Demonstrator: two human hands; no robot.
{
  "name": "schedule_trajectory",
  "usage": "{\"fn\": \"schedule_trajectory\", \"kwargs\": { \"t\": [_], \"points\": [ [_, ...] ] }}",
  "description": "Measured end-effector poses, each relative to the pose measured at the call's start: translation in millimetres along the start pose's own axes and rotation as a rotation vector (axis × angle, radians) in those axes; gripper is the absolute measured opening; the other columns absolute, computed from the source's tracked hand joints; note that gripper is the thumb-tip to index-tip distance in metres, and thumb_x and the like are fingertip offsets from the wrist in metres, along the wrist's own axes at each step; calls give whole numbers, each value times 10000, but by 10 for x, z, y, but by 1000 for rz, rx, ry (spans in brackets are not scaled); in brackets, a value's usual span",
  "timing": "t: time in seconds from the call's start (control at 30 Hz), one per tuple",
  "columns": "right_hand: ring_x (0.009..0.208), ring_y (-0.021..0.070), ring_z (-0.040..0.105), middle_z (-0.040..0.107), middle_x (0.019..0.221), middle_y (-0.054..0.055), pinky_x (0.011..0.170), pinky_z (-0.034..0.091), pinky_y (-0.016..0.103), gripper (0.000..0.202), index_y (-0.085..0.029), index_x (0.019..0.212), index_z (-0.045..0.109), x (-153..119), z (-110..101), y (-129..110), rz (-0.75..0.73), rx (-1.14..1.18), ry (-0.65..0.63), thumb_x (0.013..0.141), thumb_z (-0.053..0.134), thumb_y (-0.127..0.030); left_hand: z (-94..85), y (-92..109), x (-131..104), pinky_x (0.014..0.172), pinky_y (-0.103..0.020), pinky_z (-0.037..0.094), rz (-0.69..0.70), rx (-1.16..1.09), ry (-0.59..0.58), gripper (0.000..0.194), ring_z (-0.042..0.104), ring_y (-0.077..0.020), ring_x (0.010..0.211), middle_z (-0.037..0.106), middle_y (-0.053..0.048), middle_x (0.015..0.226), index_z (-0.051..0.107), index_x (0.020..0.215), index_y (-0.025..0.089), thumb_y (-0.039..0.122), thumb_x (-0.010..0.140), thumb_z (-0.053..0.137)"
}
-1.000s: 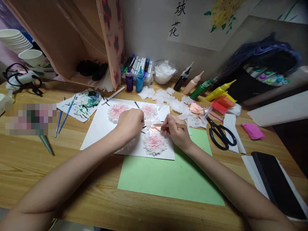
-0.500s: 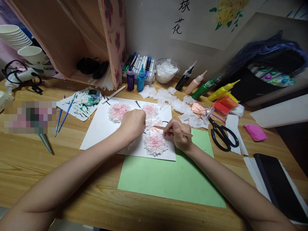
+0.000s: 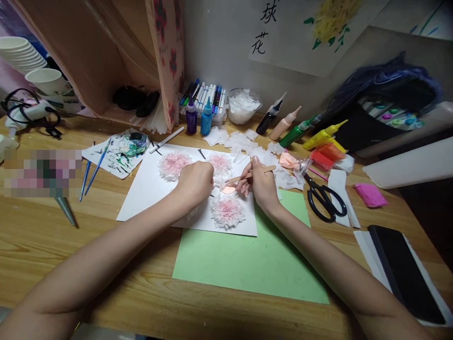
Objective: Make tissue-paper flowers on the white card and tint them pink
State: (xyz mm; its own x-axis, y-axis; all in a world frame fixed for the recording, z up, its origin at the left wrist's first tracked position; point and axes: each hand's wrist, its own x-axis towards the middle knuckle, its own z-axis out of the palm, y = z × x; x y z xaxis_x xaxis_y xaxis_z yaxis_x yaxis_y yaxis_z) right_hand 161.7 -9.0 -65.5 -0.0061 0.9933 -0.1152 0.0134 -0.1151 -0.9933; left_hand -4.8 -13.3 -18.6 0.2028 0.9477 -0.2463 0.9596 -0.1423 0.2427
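A flat wooden craft stick is pinched in my right hand. Its tip points left, just above a small peach-coloured patch, which looks like clay, on the white paper. My left hand is closed and rests over the paper; what its fingers hold, if anything, is hidden. Around both hands are ruffled pink-and-white tissue flowers: one at the upper left, one at the upper middle and one at the lower right. Green paper lies partly beneath the white sheet.
Torn white tissue and a peach lump lie behind my right hand. Black-handled scissors and a phone are at right. Paint bottles stand along the back. Brushes and a paint-smeared sheet lie left.
My right hand has turned and lifted slightly with the craft stick, whose back end now tilts up. More of the peach patch shows. My left hand has stayed in place.
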Motion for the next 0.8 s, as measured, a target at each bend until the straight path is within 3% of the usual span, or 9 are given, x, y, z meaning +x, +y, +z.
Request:
{"fn": "schedule_trajectory", "kwargs": {
  "t": [0.1, 0.17, 0.33, 0.43, 0.5, 0.6, 0.7, 0.8],
  "points": [
    [277, 107, 473, 533, 359, -6, 261, 328, 199, 519, -200, 580, 478, 74, 17, -61, 86, -3, -22, 851, 431, -639, -5, 4, -5, 637, -304, 439, -2, 9, -3, 104, 648, -242, 776, 720, -99, 797, 720, 742, 156, 146, 720, 618],
    [278, 105, 470, 529, 358, -5, 267, 305, 196, 521, -196, 574, 482, 64, -12, -104, 63, -11, -82, 851, 437, -635, -3, 2, -5, 636, -308, 438, 1, 9, 2, 111, 651, -249, 783, 723, -101, 808, 720, 742, 157, 146, 721, 612],
    [378, 97, 484, 563, 456, -9, 382, 367, 211, 473, -194, 627, 524, 3, -287, -189, -273, -121, -141, 920, 392, -541, 6, -11, -1, 628, -312, 437, -9, 3, 2, 137, 659, -263, 786, 729, -103, 811, 721, 734, 158, 128, 722, 587],
    [623, 139, 605, 662, 700, 32, 597, 477, 265, 327, -197, 751, 597, 130, -484, -198, -535, -389, -96, 932, 449, -426, 5, -18, -5, 626, -306, 434, -8, 8, 3, 161, 664, -263, 785, 732, -105, 805, 724, 737, 157, 115, 714, 571],
    [802, 186, 637, 694, 856, 64, 730, 486, 323, 210, -203, 841, 620, 289, -554, -185, -663, -596, -105, 919, 496, -353, -4, -20, -13, 626, -299, 434, -10, 6, 0, 165, 667, -257, 784, 734, -105, 805, 726, 737, 157, 116, 709, 569],
    [917, 225, 631, 703, 939, 92, 773, 486, 363, 140, -205, 838, 614, 555, -544, -142, -817, -748, -237, 903, 503, -260, -27, -21, -28, 621, -295, 434, 6, 5, -4, 180, 669, -257, 787, 736, -110, 817, 725, 744, 155, 117, 709, 553],
    [931, 233, 616, 695, 862, 88, 745, 497, 363, 178, -206, 781, 607, 757, -463, -102, -908, -799, -374, 888, 467, -183, -44, -18, -39, 620, -299, 439, 18, 13, -6, 196, 670, -261, 790, 736, -116, 820, 726, 751, 157, 118, 711, 538],
    [919, 244, 609, 678, 788, 74, 748, 491, 370, 186, -205, 741, 606, 815, -409, -104, -942, -840, -394, 850, 476, -129, -32, -15, -41, 625, -294, 444, 14, 11, -2, 198, 671, -254, 791, 736, -114, 821, 729, 752, 167, 117, 706, 543]
  ]
}}
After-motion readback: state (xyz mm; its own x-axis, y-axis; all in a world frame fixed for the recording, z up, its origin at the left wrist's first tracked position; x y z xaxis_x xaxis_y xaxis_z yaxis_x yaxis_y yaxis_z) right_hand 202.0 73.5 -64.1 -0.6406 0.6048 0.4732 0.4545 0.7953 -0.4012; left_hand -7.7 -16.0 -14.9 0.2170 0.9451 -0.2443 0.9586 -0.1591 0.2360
